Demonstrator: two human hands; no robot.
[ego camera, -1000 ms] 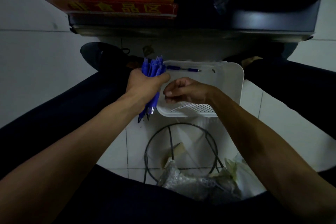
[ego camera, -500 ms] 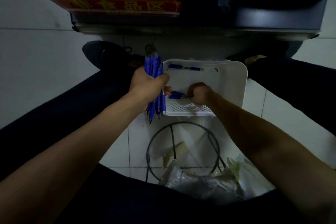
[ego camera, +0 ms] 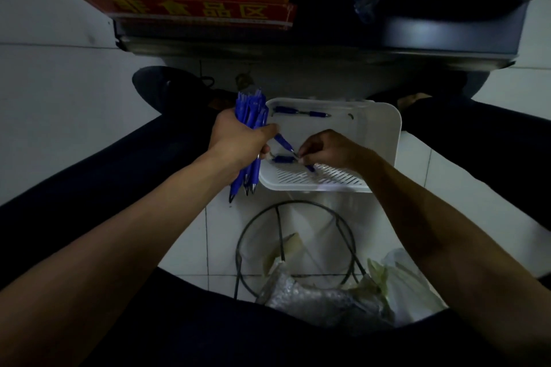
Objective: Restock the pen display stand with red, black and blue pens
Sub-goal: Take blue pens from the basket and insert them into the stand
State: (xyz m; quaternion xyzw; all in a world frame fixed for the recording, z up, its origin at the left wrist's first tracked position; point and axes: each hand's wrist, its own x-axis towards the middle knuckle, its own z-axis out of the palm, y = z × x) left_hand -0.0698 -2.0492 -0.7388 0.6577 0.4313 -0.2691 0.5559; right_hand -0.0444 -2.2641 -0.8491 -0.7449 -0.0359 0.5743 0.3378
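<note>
Fingers of right hand pinch one blue pen over white tray; left hand grips pen bundle.

Round wire frame on white tile floor; crumpled plastic bags beside it. 1 black shoe beneath dark shelf bearing red sign.

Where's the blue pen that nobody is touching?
In the head view, the loose blue pen lies inside the white basket along its far wall, just beyond the right hand and right of the pen bundle gripped by the left hand.
</note>
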